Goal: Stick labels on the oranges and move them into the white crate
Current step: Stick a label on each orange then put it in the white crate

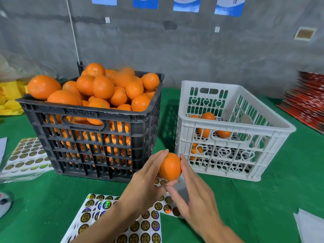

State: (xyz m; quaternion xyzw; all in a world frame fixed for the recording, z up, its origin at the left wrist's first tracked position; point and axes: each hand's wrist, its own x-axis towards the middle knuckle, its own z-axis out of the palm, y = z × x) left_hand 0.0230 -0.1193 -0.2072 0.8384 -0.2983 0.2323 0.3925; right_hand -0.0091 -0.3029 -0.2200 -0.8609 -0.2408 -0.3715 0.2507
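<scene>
An orange [170, 166] was held above the green table [263, 199], just in front of the gap between the two crates. The left hand [145, 183] cupped it from the 9 o'clock side, its fingers [158, 159] curled along the peel up to the stem end. The right hand [196, 199] met it from 3 o'clock, one of its fingers lying up the fruit's side and the thumb touching it underneath. Whether a label was already on the orange could not be told.

At 1 o'clock from the orange stood the white crate [228, 155], holding only a few oranges [207, 116] at its bottom, mostly toward its left end. At 10 o'clock stood the black crate [91, 137], heaped above its rim with a pile of oranges [103, 86].

Beneath the hands, at 6 o'clock, lay label sheets [145, 225] of round gold stickers, partly hidden by the forearms. More label sheets [26, 155] lay at 9 o'clock, beside the black crate. A stack of red cartons [305, 102] sat at 2 o'clock near the table's far right edge.
</scene>
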